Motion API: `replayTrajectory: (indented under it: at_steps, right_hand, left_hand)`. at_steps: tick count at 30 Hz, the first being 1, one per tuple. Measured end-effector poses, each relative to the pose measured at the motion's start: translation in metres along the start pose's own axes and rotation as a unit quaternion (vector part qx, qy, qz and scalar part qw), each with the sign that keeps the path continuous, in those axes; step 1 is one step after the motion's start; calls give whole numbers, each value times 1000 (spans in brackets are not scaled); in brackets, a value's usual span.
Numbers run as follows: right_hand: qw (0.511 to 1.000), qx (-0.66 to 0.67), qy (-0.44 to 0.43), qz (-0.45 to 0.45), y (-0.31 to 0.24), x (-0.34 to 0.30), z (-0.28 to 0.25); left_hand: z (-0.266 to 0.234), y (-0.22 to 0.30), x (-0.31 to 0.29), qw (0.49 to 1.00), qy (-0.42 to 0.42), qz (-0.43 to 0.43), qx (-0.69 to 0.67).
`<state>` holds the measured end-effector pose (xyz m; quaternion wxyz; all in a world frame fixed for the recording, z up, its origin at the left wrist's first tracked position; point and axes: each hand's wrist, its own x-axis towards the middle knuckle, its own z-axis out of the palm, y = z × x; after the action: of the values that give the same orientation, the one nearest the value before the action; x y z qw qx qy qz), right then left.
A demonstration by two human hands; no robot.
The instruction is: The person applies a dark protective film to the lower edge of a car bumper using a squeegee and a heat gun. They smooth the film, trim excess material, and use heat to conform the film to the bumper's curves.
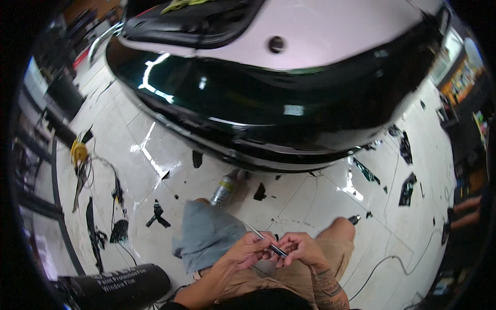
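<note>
Apparently some trimming was done, dark scraps (407, 190) lying across the floor (305, 202); what remained was unclear. Left hand (250, 250) and right hand (298, 249), fingers nearly closed, pinched a slim tool (278, 250) before the dark bumper (315, 119).

The car bumper (248, 98) looks smooth and shiny. The floor tiles (323, 199) are glossy. The gray towel (206, 235) is dull cloth.

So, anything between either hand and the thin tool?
Nothing visible: the left hand and right hand both hold the thin tool. The blue-grey cloth lies to their left, not between.
</note>
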<state>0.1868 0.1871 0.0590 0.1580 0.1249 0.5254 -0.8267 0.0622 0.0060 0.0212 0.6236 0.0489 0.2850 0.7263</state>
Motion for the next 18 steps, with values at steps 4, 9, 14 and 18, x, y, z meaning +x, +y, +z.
replayTrajectory:
  at_steps: [4,9,14,18]
  right_hand:
    - [978,-208,19,-14,-12,15,22]
    - [963,-251,92,-35,-62,35,53]
    - [874,-398,163,-226,-107,50,53]
    - [788,-492,198,-312,-147,79,71]
  left_hand:
    - [-9,19,3,928,-14,107,357]
    - [12,83,-3,808,97,273,513]
    - [-25,200,-13,501,229,460,696]
    - [-53,271,-18,302,297,491,761]
